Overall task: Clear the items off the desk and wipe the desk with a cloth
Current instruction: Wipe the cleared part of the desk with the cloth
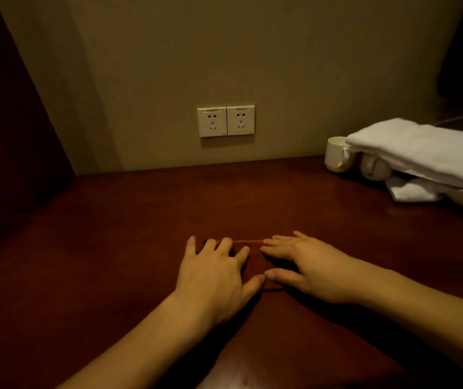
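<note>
Hands: left hand and right hand lie flat, fingers spread, on a dark red cloth
Cloth: flat on the dark wooden desk
Far right: white towel draped over two white cups
Wall: double socket

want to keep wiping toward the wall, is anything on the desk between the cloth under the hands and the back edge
Nothing visible does. Both the left hand and right hand press flat on the dark red cloth, and the desk ahead is bare to the wall. The cups and white towels sit off at the far right.
</note>
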{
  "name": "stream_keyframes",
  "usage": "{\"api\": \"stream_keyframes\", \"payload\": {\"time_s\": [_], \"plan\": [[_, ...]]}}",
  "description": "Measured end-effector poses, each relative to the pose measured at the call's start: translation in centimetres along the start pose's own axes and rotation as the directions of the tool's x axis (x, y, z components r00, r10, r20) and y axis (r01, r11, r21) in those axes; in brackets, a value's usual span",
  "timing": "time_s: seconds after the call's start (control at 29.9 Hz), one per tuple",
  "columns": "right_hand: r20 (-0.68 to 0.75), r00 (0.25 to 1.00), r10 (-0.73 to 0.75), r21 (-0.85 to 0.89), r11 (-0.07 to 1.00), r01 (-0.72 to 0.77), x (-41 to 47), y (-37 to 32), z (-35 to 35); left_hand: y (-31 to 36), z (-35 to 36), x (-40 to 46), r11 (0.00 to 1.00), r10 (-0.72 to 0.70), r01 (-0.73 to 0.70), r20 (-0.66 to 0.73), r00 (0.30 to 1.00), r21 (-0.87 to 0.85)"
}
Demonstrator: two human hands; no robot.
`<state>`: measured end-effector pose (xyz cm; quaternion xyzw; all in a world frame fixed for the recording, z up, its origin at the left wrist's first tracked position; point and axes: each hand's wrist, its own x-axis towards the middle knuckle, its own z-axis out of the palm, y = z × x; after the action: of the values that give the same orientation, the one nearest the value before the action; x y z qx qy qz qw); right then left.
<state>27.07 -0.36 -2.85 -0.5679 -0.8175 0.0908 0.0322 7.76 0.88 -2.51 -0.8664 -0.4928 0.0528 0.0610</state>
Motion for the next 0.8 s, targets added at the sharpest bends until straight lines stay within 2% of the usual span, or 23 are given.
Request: {"api": "stream_keyframes", "payload": {"time_s": [0.43,0.8], "plan": [[-0.012,1.000,0.025,0.046,0.999,-0.024,12.8,5.6,-1.4,-6.1,1.0,12.9,0.993,-0.055,0.059,0.048,0.997,-0.099],[-0.081,0.996,0.039,0.063,0.997,-0.034,24.8,10.9,-2.8,-12.0,2.1,26.1,0.991,-0.086,0.092,0.072,0.994,-0.095]]}}
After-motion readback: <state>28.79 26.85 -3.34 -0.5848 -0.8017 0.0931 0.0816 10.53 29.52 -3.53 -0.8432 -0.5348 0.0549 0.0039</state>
